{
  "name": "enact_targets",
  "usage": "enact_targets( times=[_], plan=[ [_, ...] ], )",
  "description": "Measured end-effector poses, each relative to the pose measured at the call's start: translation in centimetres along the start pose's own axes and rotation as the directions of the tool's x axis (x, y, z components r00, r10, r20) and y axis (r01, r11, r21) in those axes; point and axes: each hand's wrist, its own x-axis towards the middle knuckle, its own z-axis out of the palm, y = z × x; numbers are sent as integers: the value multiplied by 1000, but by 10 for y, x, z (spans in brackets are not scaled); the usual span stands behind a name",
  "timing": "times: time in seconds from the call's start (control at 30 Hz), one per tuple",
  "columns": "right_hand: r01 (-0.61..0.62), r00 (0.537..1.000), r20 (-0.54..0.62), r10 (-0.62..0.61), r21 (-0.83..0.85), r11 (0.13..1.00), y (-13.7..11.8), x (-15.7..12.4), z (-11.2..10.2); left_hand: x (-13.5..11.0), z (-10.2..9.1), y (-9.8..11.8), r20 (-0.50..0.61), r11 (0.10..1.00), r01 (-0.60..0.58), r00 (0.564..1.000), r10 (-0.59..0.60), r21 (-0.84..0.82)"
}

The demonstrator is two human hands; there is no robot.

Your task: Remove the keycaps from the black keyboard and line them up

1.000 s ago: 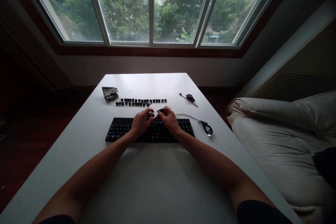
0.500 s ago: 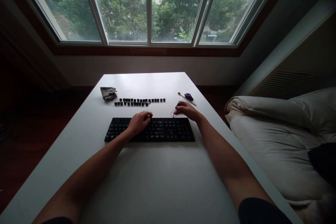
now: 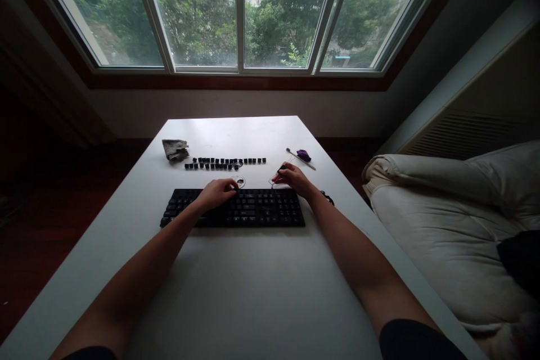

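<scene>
A black keyboard (image 3: 253, 209) lies across the middle of the white table (image 3: 236, 292). My left hand (image 3: 217, 192) rests on its upper edge left of centre, fingers curled down onto it. A small round wire ring (image 3: 239, 181) lies just past those fingertips. Just behind the keyboard's right end, my right hand (image 3: 293, 177) is closed in a pinch on a small dark wire tool (image 3: 279, 171) touching the table. Two rows of loose black keycaps (image 3: 225, 163) lie further back.
A crumpled grey cloth (image 3: 175, 149) sits at the back left of the table. A thin brush with a purple lump (image 3: 302, 155) lies at the back right. The keyboard's black cable (image 3: 327, 198) is coiled by my right wrist. A pale sofa (image 3: 442, 219) stands to the right.
My hands came apart from the centre. The right hand carried the small wire tool to the right, behind the keyboard. The keyboard slid a little left under my left hand.
</scene>
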Motion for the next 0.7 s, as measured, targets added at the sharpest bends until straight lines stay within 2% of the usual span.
enact_targets(
  times=[0.1,0.27,0.43,0.7],
  plan=[
    [-4,1000,6,3,84,996,-2,-3,-3,5,-7,-6,7,999,-4,1000,5,-51],
    [47,996,-88,-34,147,988,-1,-2,-5,24,-10,-16,-24,993,-2,1000,-1,-118],
    [28,993,-118,-11,143,989,3,2,-3,55,-7,-22,-189,991,-40,980,64,128],
    [40,989,-146,-12,195,980,6,4,-5,96,5,-22,-197,942,-68,970,139,327]
  ],
)
